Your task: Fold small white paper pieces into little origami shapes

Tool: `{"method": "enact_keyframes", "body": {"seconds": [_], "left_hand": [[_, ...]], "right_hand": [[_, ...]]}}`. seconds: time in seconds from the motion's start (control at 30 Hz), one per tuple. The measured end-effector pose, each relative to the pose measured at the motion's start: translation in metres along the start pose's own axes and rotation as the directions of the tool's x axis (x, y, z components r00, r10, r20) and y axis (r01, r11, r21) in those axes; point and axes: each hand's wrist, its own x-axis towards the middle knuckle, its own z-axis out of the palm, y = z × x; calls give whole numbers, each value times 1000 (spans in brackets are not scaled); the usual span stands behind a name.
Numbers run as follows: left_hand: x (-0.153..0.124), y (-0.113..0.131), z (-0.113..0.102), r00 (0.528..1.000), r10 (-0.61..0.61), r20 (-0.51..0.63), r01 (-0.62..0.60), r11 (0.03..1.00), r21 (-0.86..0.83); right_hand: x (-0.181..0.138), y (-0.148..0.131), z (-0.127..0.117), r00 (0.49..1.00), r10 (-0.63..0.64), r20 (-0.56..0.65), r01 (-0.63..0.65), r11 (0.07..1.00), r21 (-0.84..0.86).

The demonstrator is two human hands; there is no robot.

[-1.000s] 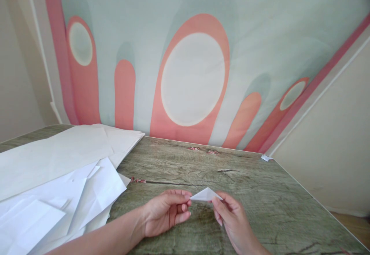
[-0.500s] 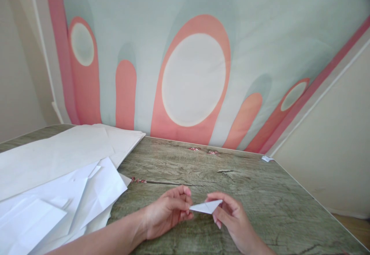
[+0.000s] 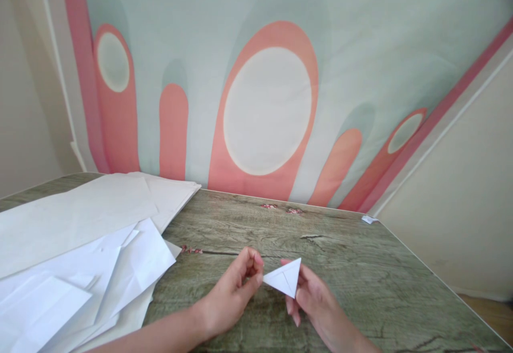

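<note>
A small white piece of folded paper (image 3: 284,279), triangular with a crease line across its face, is held up above the wood-grain table (image 3: 256,230). My left hand (image 3: 236,291) pinches its left corner between thumb and index finger, the other fingers curled. On the other side, my right hand (image 3: 316,302) grips the paper's right edge, thumb in front and fingers behind it. The fingers behind the paper are partly hidden.
To the left lie loose folded white sheets (image 3: 148,259) over a stack of large white paper (image 3: 80,203). A small white scrap (image 3: 369,219) sits at the table's far right corner. Behind the table hangs a printed backdrop (image 3: 192,48) in green and coral.
The folded paper has tilted up, so its triangular face shows more fully. My left hand has turned slightly, its knuckles higher; my right hand has shifted a little left.
</note>
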Motion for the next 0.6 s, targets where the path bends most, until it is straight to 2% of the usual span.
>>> {"method": "enact_keyframes", "body": {"seconds": [0.17,0.27,0.4,0.6], "left_hand": [[-5,1,-3,995,96,-2,-90,937,338],[-9,3,-2,991,134,29,-134,899,416],[-10,4,-3,993,97,62,-115,902,415],[-4,4,-6,995,-73,63,56,969,240]], "right_hand": [[4,7,-4,987,11,-161,-14,1000,-16],[6,12,-8,978,-41,-202,22,995,-94],[6,13,-10,973,-81,-216,41,982,-183],[6,14,-9,977,-100,-189,54,971,-234]]}}
